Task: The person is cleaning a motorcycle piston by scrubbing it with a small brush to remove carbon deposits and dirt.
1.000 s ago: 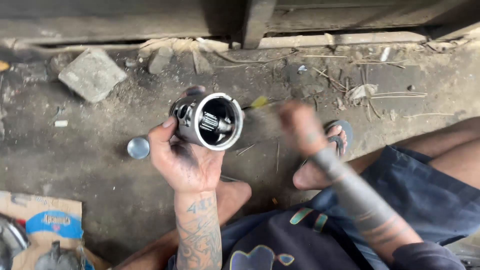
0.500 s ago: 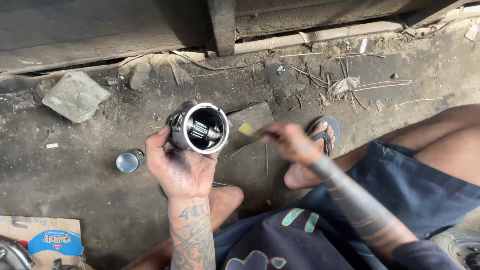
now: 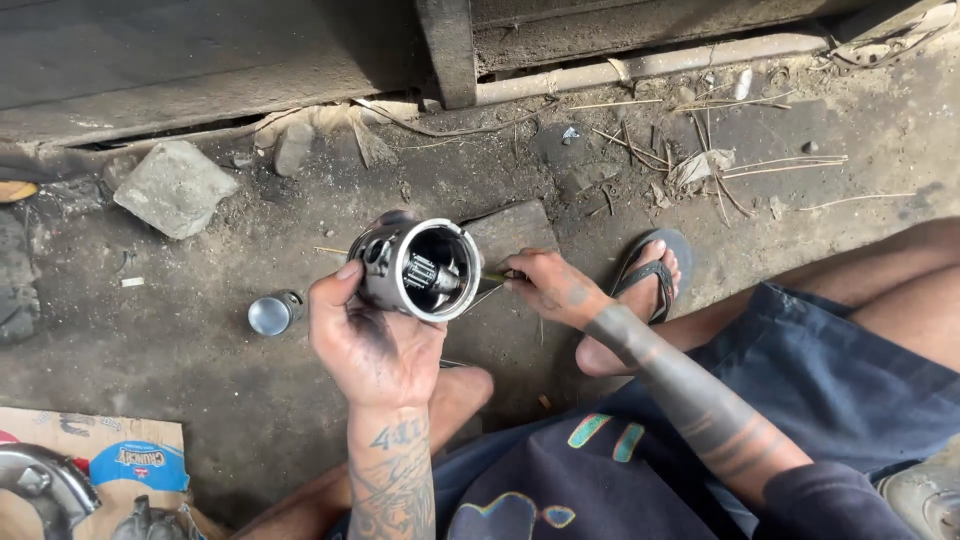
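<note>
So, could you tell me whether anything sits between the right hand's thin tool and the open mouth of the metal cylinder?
Nothing visible does. The left hand holds the cylinder up, mouth open toward the camera. The right hand holds the thin tool at the cylinder's rim, with only air between.

The floor is bare, grimy concrete with dust and dark stains. At twelve o'clock a dark wooden wall runs across, with a post and a pale pipe along its foot. A grey stone lies at ten o'clock. Dry twigs scatter at two o'clock. Cardboard lies at seven o'clock. Light is soft and even.
</note>
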